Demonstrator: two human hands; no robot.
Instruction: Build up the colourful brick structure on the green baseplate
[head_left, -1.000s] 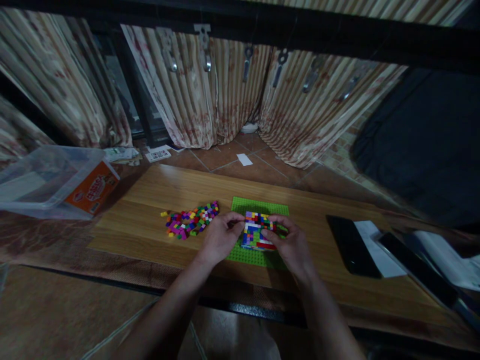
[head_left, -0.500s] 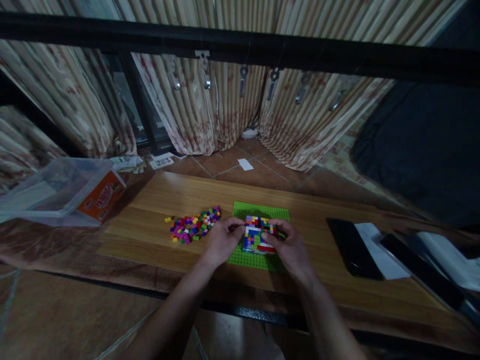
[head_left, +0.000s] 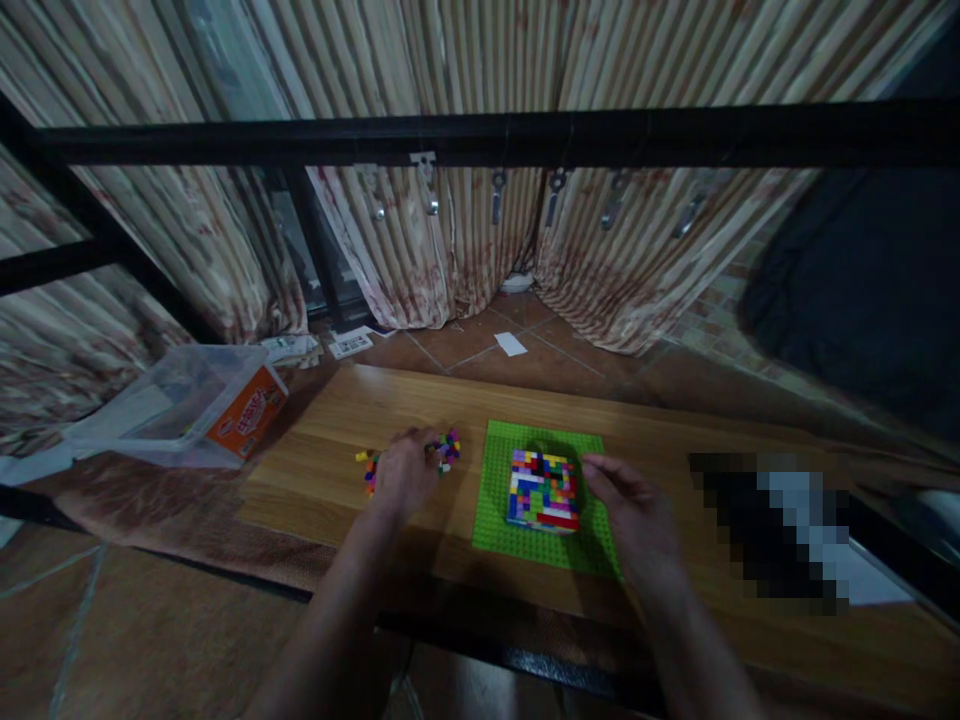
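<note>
My left hand (head_left: 405,474) is over the pile of small coloured toy bricks (head_left: 451,445) on the table, its fingers bent down among them and a little apart. Its palm hides most of the pile, and I cannot see a brick in its fingers. A square block built of many-coloured bricks (head_left: 543,492) sits on the green baseplate (head_left: 498,535), with a dark gap near its far side. Just right of the block, apart from it, my right hand (head_left: 637,505) hovers with loosely bent fingers and nothing visible in them.
The wooden table board (head_left: 337,410) carries all this. A clear plastic box (head_left: 180,420) with an orange label stands to the left. A pixelated dark and white patch (head_left: 780,530) lies at the right. Behind are a black bar (head_left: 465,140) with hooks and striped curtains.
My left hand has left the brick block and moved left to the loose pile. My right hand has drawn off the block to its right. The view has shifted.
</note>
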